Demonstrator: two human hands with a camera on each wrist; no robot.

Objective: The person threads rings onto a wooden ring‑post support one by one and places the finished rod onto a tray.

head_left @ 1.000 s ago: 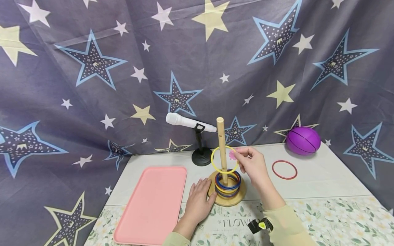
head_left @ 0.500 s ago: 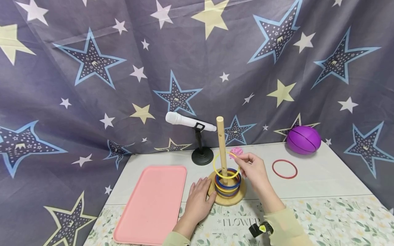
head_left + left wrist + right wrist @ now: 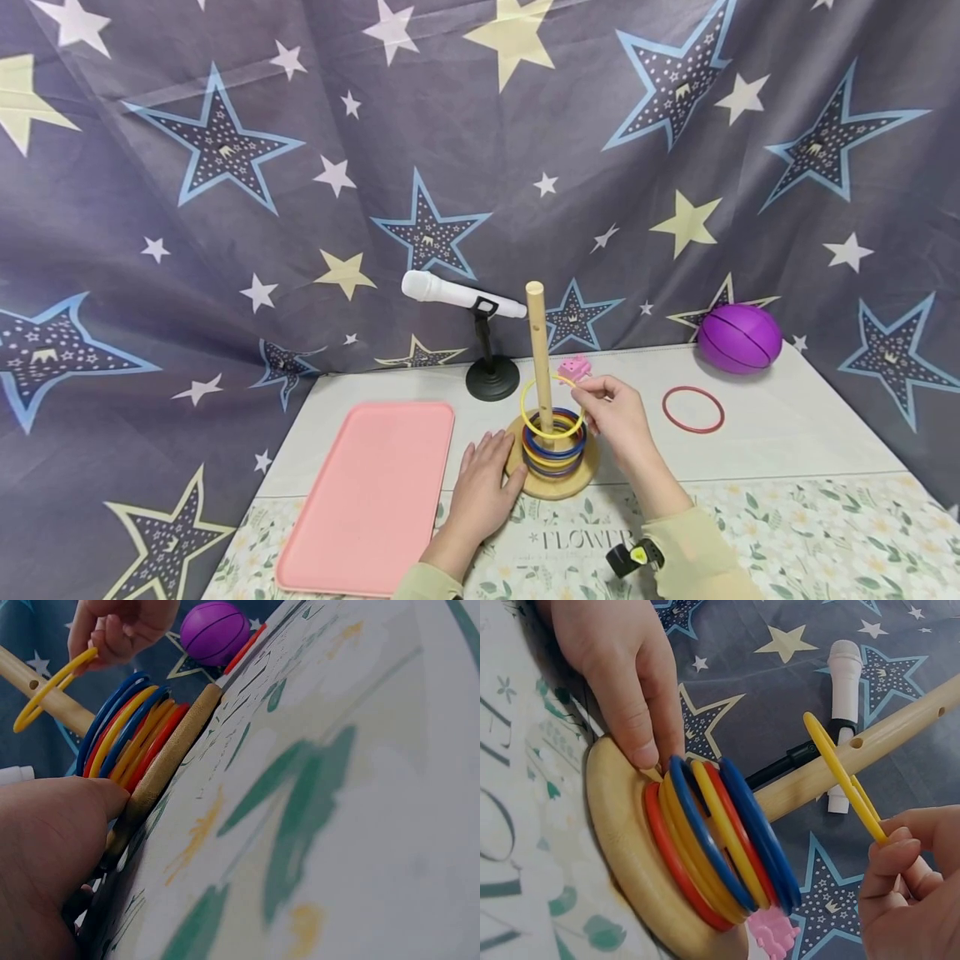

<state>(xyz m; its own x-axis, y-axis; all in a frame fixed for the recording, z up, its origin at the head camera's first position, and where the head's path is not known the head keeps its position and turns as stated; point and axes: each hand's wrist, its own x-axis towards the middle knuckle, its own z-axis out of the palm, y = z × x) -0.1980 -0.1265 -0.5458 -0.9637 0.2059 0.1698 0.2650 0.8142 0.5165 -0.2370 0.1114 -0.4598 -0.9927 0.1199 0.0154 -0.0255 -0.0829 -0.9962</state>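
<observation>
A yellow ring (image 3: pixel 530 420) circles the wooden peg (image 3: pixel 538 350), pinched at its right side between thumb and fingers of my right hand (image 3: pixel 617 417). It hangs above a stack of blue, red and yellow rings (image 3: pixel 705 847) lying around the peg's foot. My left hand (image 3: pixel 483 487) rests at the left edge of the round wooden base (image 3: pixel 551 487), its fingers fairly straight and the thumb (image 3: pixel 105 796) touching the base near the lowest rings. Another ring, a red one (image 3: pixel 693 432), lies flat on the table to the right of my right hand.
A pink tray (image 3: pixel 367 500) lies on the left. Behind the peg stand a white microphone (image 3: pixel 465 295) on a black stand (image 3: pixel 492 379) and a small pink toy (image 3: pixel 574 367). A purple ball (image 3: pixel 739 338) sits at the back right, by the star-patterned curtain (image 3: pixel 480 150).
My right hand has lowered the yellow ring slightly along the peg. The pink toy, partly covered by the hand before, now shows behind the ring. My left hand has stayed put.
</observation>
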